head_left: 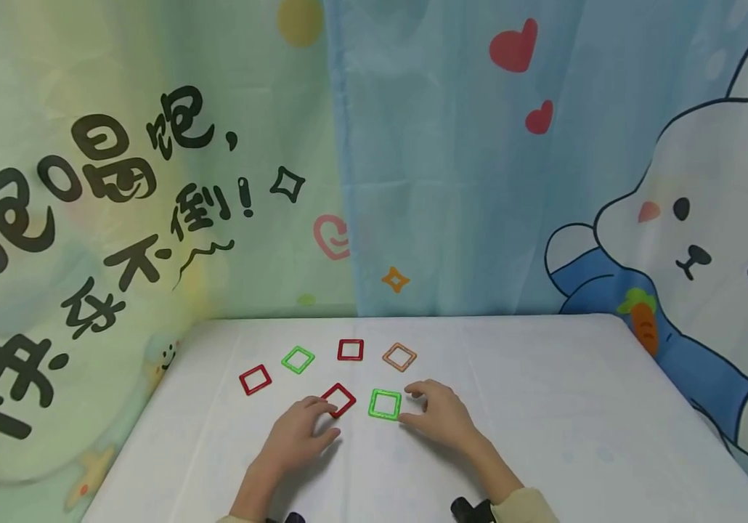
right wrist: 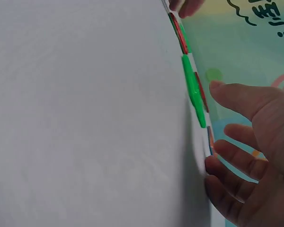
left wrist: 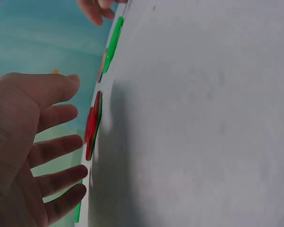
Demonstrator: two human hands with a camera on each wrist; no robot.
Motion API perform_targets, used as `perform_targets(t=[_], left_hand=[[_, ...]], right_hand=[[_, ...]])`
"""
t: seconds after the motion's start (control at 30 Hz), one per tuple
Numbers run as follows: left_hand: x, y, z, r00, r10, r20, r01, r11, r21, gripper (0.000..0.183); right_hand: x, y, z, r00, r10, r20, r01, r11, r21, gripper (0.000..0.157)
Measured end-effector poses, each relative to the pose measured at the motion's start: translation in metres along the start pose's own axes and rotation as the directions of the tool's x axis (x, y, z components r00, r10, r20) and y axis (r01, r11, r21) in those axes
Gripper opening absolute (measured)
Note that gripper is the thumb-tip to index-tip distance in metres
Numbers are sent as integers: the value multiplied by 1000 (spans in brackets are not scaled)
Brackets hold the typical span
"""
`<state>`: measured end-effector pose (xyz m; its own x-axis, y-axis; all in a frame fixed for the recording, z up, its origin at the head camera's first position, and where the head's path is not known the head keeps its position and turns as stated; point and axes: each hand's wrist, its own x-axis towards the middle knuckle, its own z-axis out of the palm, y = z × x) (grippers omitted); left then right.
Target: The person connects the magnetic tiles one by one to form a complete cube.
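My left hand point(head_left: 301, 434) is over the white table beside a red square frame point(head_left: 348, 392), its fingertips overlapping the frame's left corner in the head view. In the left wrist view its fingers are spread and hold nothing, with the red frame point(left wrist: 95, 125) seen edge-on past them. My right hand point(head_left: 442, 415) hovers at the right side of a light green square frame point(head_left: 372, 403), thumb close to its lower right corner. The right wrist view shows relaxed fingers, a gap between the thumb and the green frame point(right wrist: 193, 92). Both frames lie flat.
Farther back lie a red square point(head_left: 244, 385), a green square point(head_left: 287, 354), another red square point(head_left: 351, 341) and an orange square point(head_left: 388, 351). A white cloth point(head_left: 544, 421) covers the table. Printed curtains point(head_left: 439, 181) hang behind and at the sides.
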<state>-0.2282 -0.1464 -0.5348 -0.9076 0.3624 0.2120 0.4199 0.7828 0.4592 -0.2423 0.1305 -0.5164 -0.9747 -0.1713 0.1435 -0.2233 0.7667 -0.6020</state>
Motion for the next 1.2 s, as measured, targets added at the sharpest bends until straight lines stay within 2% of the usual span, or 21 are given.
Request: perform_targets(t=[0.17, 0.47, 0.7, 0.93, 1.2], left_hand=[[3, 6, 1, 1000, -4, 16, 4, 1000, -5, 26], [4, 9, 2, 1000, -9, 20, 9, 1000, -3, 24], [5, 9, 2, 1000, -22, 21, 22, 1000, -1, 23], [4, 8, 2, 1000, -18, 1, 18, 1000, 1, 22], [3, 7, 0, 999, -35, 20, 36, 999, -25, 21]], right_hand=[[4, 0, 7, 999, 34, -2, -34, 999, -5, 48], [9, -3, 10, 998, 53, 15, -52, 996, -66, 56], [12, -3, 12, 998, 55, 27, -52, 995, -84, 55], [12, -1, 12, 998, 55, 29, -54, 998, -43, 52], [8, 6, 4, 999, 34, 29, -36, 998, 59, 51]])
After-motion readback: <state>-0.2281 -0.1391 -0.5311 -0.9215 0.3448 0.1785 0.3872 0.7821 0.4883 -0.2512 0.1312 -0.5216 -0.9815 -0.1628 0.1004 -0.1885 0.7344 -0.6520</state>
